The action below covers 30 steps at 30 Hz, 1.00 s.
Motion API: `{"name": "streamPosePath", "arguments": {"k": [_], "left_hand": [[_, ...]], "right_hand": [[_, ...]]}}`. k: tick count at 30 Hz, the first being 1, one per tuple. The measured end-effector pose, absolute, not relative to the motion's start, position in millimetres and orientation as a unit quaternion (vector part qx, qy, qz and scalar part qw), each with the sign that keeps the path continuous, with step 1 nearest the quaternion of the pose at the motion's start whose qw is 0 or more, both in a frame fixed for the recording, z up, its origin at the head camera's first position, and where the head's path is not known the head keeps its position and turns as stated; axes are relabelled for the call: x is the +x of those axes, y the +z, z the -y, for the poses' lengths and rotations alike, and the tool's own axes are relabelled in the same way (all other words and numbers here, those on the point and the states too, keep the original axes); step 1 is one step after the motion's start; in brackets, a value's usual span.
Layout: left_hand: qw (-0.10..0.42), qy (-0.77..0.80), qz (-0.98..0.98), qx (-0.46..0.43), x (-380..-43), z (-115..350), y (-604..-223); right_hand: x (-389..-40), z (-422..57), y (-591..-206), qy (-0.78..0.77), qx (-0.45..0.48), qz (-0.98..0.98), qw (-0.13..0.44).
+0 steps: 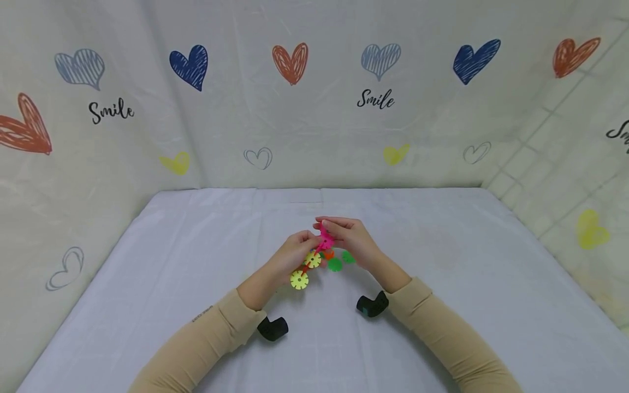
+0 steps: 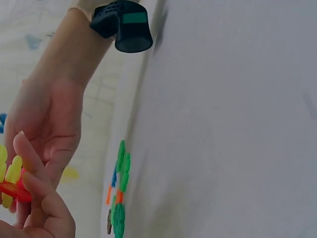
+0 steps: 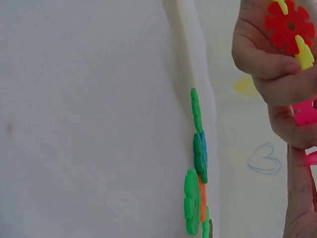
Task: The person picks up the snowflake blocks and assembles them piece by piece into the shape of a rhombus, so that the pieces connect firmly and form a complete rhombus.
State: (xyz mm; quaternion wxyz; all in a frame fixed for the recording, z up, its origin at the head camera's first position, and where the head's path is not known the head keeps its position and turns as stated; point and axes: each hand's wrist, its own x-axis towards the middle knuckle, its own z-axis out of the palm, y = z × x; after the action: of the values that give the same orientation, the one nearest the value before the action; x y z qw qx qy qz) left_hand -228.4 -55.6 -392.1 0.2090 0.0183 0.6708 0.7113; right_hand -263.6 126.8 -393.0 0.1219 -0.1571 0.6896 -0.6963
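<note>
Slotted plastic discs are joined in a slanting chain, with yellow discs (image 1: pixel 299 280) at the near end and pink discs (image 1: pixel 326 240) at the far end. A red disc (image 3: pixel 290 25) sits edge-on between the yellow ones. My left hand (image 1: pixel 293 248) grips the chain around its middle, fingers curled by the pink part. At the far end, my right hand (image 1: pixel 357 240) pinches the upper pink disc between thumb and fingers. The chain is held above the table, and the fingers partly hide where the pink discs meet.
Loose discs lie on the white-covered table (image 1: pixel 442 305) beneath the hands, among them green discs (image 1: pixel 335 265), an orange disc (image 3: pixel 202 198) and a blue one. Black wrist cameras (image 1: pixel 372 304) hang below both sleeves. A curtain printed with hearts (image 1: pixel 290 63) stands behind.
</note>
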Motion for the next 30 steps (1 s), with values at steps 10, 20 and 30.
{"name": "streamPosePath", "arguments": {"k": [10, 20, 30], "left_hand": [[0.175, 0.725, -0.666, 0.01, -226, 49, -393], [0.162, 0.723, -0.671, -0.031, -227, 45, -395], [0.145, 0.722, -0.676, -0.038, -232, 41, -398]], "right_hand": [[-259, -117, -394, -0.707, -0.109, -0.693, 0.088], [-257, -110, -394, -0.724, -0.075, -0.682, 0.07], [-254, -105, -395, -0.75, -0.037, -0.659, 0.054]]}}
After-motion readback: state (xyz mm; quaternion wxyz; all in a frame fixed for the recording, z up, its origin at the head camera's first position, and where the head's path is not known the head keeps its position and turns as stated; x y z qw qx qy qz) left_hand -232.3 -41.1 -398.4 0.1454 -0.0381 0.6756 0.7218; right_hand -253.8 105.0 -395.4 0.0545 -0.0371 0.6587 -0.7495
